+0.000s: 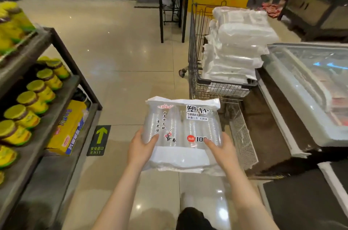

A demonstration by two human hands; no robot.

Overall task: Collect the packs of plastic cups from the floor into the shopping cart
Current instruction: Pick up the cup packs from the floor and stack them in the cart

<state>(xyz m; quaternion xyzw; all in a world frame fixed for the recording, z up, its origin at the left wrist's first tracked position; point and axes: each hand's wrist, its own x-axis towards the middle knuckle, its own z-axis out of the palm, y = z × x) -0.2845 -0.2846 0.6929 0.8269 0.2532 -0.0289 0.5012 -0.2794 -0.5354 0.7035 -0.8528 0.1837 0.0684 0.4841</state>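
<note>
I hold a clear pack of plastic cups with black and red print flat in front of me, above the tiled floor. My left hand grips its left side with the thumb on top. My right hand grips its right side the same way. Ahead and slightly right stands the wire shopping cart, about an arm's length beyond the pack. Several white packs of cups are piled high in its basket, rising above the rim.
A dark shelf rack with yellow-lidded jars and a yellow box runs along the left. A glass-topped freezer chest stands right of the cart. A dark stand and yellow sign sit behind. A person stands far right at the back.
</note>
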